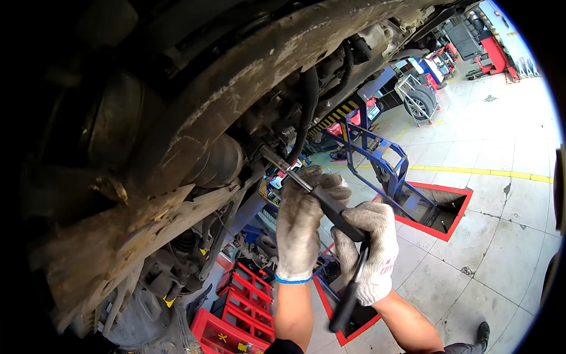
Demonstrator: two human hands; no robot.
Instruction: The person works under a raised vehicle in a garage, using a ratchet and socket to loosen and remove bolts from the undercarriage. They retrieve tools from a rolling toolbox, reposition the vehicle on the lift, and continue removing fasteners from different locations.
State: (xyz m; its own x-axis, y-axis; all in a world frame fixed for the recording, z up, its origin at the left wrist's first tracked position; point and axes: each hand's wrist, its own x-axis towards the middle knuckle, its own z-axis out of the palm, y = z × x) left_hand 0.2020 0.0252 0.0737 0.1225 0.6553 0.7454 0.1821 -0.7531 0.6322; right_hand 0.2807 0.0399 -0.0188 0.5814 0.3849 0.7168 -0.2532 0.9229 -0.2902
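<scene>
A metal socket on a steel shaft reaches up into a fitting on the dark underside of a vehicle, beside a black hose. The shaft runs down into a long black handle. My left hand, in a grimy white knit glove, is closed round the tool high up, just below the socket. My right hand, also gloved, grips the lower end of that handle, where a second black-handled bar angles down toward me. Exactly how the two pieces join is hidden by my fingers.
Rusty underbody panels fill the left. Below are red slotted racks. A blue lift frame stands in a red-edged floor pit. A wheeled tyre rack and red equipment are farther back. A shoe shows at lower right.
</scene>
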